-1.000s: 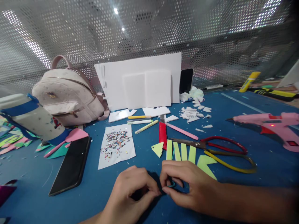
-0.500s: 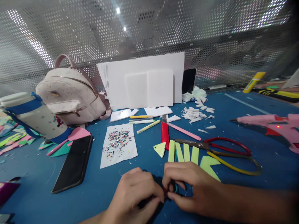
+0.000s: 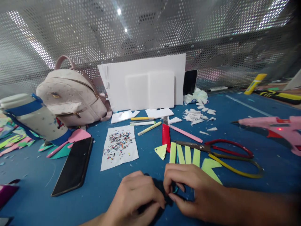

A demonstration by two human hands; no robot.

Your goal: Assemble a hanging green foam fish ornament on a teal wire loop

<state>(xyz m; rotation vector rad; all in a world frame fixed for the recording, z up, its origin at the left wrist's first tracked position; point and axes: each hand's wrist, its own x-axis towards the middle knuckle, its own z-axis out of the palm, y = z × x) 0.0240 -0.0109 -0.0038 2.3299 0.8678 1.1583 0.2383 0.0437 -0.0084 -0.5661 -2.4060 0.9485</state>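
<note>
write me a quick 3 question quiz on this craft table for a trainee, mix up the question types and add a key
1. Multiple choice: which of these is nearest to the right hand?
A) the backpack
B) the light-green strips
C) the yellow glue stick

2. True or false: the pink glue gun shows a lit red light.

3. Fill in the blank: one handle of the scissors is red, and the other is ____.

Key:
1. B
2. True
3. yellow
</note>
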